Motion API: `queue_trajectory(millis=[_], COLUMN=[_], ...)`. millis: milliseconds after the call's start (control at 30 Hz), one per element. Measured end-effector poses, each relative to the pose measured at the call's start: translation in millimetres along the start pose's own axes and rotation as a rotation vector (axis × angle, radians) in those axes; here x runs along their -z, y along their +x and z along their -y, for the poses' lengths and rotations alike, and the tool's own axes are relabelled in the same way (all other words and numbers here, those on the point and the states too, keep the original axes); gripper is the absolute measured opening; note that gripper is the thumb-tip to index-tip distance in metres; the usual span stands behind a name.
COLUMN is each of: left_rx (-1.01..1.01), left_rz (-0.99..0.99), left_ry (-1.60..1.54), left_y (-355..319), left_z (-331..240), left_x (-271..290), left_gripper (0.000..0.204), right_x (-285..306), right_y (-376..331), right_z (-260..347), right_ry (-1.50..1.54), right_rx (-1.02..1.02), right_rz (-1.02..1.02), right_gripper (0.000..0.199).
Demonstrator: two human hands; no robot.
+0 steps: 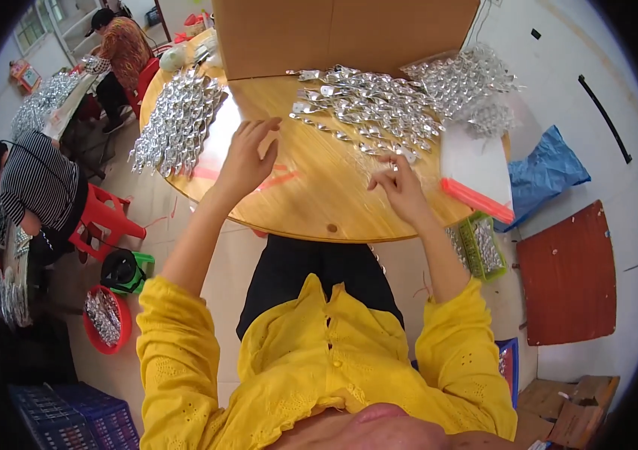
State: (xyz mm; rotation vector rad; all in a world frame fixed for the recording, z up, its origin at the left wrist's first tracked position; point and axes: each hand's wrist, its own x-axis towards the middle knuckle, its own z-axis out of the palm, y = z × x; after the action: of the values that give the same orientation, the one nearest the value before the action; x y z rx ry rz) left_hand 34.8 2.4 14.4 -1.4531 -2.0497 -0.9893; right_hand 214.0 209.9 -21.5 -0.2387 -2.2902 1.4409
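Observation:
My left hand (250,156) is over the middle of the round wooden table (311,202), with its fingers and thumb spread and nothing in them. My right hand (401,186) hovers near the table's right part, fingers bent but apart; I see nothing held. Just beyond it lies a wide pile of shiny silver twisted strips (371,109), their flat ends showing. A second heap of silver twisted strips (180,124) is stacked at the table's left edge, left of my left hand.
A cardboard sheet (349,34) stands at the back. Clear bags of silver pieces (465,82), pink-red strips (476,199) and a blue bag (547,176) are at right. A green basket (480,247) is below. Two people sit at left near a red stool (105,217) and red basin (106,319).

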Motion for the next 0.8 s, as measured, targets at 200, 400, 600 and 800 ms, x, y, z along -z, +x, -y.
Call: queue_trajectory(millis=[200, 400, 600, 800], left_rx=[-0.025, -0.015, -0.296, -0.468], left_rz=[0.253, 0.407, 0.478, 0.56], left_ry=[0.054, 0.005, -0.08, -0.084], left_y=[21.0, 54.8, 76.7, 81.8], left_z=[43.4, 20.3, -34.0, -70.4], left_x=[-69.2, -116.1, -159.8, -171.0], left_gripper=[0.029, 0.028, 0.022, 0.021], right_x=[-9.8, -20.7, -19.9, -24.2], right_y=[-31.2, -42.0, -40.1, -34.1], right_z=[-32.0, -14.0, -10.9, -20.1], right_ry=[-0.029, -0.275, -0.353, -0.25], right_rx=[-0.043, 0.003, -0.09, 0.032], right_rz=[-0.224, -0.488, -0.409, -0.431], right_gripper=[0.008, 0.009, 0.013, 0.009])
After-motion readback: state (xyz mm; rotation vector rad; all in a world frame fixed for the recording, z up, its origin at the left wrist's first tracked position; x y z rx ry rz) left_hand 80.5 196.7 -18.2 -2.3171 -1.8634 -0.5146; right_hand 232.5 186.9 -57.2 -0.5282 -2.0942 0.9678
